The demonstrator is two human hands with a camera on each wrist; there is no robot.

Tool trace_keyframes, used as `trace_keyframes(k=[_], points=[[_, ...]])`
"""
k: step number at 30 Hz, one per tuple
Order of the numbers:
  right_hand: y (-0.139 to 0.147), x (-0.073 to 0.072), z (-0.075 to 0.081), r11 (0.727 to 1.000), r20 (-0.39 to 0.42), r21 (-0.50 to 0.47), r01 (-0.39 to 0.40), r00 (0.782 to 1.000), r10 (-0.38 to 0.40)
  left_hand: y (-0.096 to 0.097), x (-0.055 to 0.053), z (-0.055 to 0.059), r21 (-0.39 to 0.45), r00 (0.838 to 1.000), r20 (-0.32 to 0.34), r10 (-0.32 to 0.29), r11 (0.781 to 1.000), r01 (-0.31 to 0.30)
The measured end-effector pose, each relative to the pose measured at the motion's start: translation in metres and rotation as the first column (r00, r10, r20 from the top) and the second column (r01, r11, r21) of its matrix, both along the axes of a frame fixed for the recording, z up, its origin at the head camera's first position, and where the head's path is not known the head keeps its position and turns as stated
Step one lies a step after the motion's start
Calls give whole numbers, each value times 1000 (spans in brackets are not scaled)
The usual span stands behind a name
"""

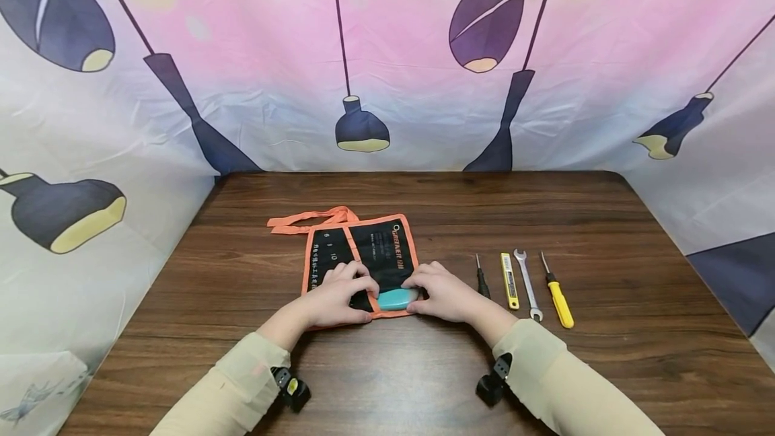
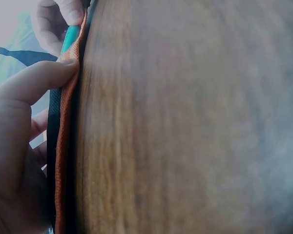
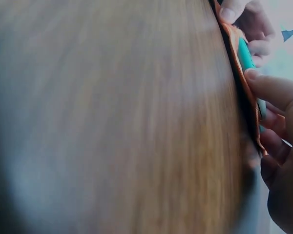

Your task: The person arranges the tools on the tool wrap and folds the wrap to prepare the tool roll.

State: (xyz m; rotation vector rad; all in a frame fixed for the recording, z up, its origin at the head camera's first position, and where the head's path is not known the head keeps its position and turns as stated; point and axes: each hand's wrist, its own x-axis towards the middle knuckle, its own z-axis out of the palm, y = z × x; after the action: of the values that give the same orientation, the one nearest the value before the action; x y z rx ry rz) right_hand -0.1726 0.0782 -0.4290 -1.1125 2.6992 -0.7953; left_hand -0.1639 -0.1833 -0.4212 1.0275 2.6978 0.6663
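Note:
A black fabric tool pouch (image 1: 384,247) with orange trim lies flat on the table, printed with white lettering. Along its near edge is a turquoise rounded object (image 1: 395,299) with a pale right end; its exact kind is unclear. My right hand (image 1: 445,291) pinches that pale end between thumb and fingers. The left hand (image 1: 339,295) grips the pouch's orange pocket edging, beside the object's left end. In the left wrist view the left thumb (image 2: 44,78) presses on the orange trim. The right wrist view shows the right thumb (image 3: 271,87) against the turquoise object and the trim.
To the right lie a small black screwdriver (image 1: 482,280), a yellow box-cutter-like strip (image 1: 509,281), an open-ended wrench (image 1: 528,284) and a yellow-handled screwdriver (image 1: 560,301). Orange tie straps (image 1: 309,217) trail from the pouch's far left. A printed cloth (image 1: 418,120) hangs behind the table.

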Motion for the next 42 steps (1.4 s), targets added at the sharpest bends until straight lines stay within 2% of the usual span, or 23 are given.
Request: trace_keyframes(k=[12,24,28,35,42], points=[[-20,4,-6,1000,-35,-14,15,999,-15,0,-1,-4,20,999,-40,-6,1000,7],[-35,10,-10,997,-60,-6,75,995,-75,0,-1,-2,37,998,-68,-11,999,13],[-33,9,-9,997,-38,3,79,996,-79,0,-2,-4,51,997,-72,-22,998,26],[-27,5,-6,999,-23,15,32,999,-32,-1,-1,-5,67,998,-60,-22,997,26],[-24,5,-7,999,3,-6,51,999,-51,-1,-2,-7,47,999,-47,-16,999,18]])
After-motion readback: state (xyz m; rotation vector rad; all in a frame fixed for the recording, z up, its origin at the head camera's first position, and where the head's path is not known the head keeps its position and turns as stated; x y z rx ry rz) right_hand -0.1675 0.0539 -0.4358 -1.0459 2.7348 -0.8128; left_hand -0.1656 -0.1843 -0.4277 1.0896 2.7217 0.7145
